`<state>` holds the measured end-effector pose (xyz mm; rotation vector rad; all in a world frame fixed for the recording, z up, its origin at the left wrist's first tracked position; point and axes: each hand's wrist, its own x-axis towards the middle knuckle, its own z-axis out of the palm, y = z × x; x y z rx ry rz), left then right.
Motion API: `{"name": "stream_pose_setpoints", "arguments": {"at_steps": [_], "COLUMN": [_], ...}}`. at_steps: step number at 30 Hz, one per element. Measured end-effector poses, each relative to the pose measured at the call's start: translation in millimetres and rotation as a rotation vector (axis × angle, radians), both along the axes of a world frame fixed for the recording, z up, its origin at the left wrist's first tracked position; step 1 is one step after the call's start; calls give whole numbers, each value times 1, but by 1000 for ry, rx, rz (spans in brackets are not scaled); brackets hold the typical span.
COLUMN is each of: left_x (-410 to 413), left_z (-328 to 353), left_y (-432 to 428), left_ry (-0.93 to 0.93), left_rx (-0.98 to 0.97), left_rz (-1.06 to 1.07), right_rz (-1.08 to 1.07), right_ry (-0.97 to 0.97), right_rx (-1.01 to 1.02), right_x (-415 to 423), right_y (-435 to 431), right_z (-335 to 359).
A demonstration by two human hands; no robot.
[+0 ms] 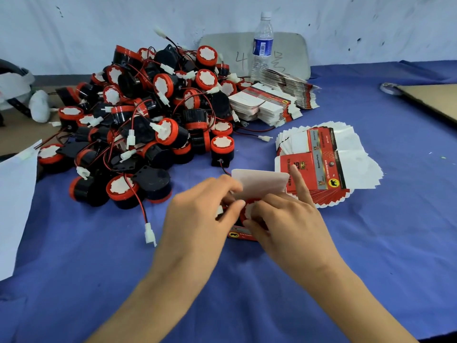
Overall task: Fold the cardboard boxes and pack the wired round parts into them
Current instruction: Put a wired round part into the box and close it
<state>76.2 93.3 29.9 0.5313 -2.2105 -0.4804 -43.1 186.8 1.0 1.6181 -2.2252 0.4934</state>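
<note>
Near the middle of the tabletop (371, 256), my left hand (202, 211) grips the red box (241, 235), white flap raised. My right hand (282, 219) pinches the round part (250, 209) sitting inside. The parts pile (138, 115) lies far left.

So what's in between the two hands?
In the head view, a red-rimmed round wired part sits in a small red cardboard box between the left hand and right hand.

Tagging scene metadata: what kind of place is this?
Probably a small hand-packing bench in a workshop: a heap of wired round parts, stacks of flat printed cartons, a blue cloth-covered table.
</note>
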Motion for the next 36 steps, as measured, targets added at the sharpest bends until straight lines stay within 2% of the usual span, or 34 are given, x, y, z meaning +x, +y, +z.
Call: {"name": "stream_pose_setpoints", "arguments": {"at_steps": [2, 5, 10, 12, 17, 21, 27, 30, 33, 36], "left_x": [-5, -10, -7, -5, -1, 11, 19, 9, -2, -8], "left_z": [-17, -35, -50, -50, -45, -34, -26, -23, -16, -17], "left_y": [3, 2, -6, -8, -7, -8, -10, -11, -18, -27], "left_ry": [79, 96, -72, -114, -222, -158, -86, -146, -176, -248], "left_rx": [53, 55, -189, -192, -93, -30, -160, -261, -365, -429], "left_rz": [27, 7, 167, 185, 52, -59, -117, -134, -21, -33], "right_rz": [1, -7, 0, 5, -7, 4, 20, 45, 67, 100], "right_ry": [-17, -87, -59, -25, 10, -108, -145, -207, -227, -226], "right_rx": [-18, -53, -70, -64, 88, 287, 379, 331, 387, 397], "right_x": [0, 0, 0, 2, 6, 11, 9, 7, 4, 1], "right_y": [-1, -3, -6, -5, -5, -6, -8, -6, -6, -6], "right_z": [-1, -2, -2, -1, 5, 11, 15, 16, 18, 18]}}
